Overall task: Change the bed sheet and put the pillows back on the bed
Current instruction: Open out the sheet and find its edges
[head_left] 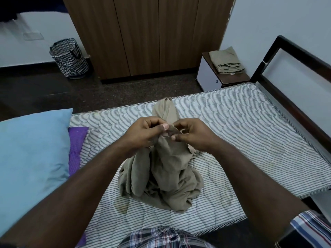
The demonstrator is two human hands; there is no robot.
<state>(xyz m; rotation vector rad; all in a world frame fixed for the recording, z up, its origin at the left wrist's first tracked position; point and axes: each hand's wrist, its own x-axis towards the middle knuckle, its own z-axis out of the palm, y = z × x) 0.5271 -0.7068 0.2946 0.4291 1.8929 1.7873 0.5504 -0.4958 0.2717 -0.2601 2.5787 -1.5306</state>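
Both hands, left hand (143,134) and right hand (194,134), pinch one edge of the sheet (166,169), lifted mid-mattress (241,126). Its bulk rests bunched on the mattress. One blue pillow (32,154) lies at the left end.

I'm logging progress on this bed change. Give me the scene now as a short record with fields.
mattress: bare, striped
beige sheet: bunched on mattress, one edge lifted
left hand: pinches sheet edge
right hand: pinches same edge
blue pillow: on bed, left end
folded beige cloth: on bedside cabinet
laundry basket: on floor by wardrobe
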